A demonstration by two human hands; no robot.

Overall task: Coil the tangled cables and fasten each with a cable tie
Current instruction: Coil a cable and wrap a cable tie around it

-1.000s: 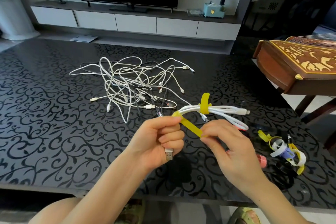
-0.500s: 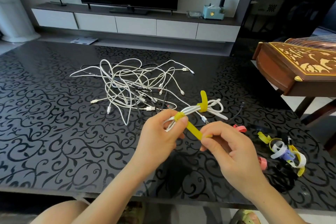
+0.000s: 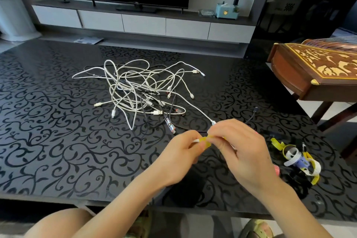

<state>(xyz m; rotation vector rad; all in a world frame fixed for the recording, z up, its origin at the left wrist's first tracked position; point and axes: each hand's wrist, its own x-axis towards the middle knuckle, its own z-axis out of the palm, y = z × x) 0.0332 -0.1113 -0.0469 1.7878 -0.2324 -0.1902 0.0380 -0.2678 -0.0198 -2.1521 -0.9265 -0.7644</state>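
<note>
cable tie point(image 3: 205, 141) sits pinched between our left grip point(image 3: 179, 160) and right grip point(image 3: 245, 152), both clenched on it, so the coil of white cable point(image 3: 195, 140) cannot spring loose.

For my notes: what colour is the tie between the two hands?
The tie is yellow, in the head view.

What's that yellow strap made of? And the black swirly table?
The yellow strap is probably soft fabric, maybe hook-and-loop; it looks matte and folds limply, though it's blurred. The table looks like glossy black glass or lacquer, since it reflects light.
</note>
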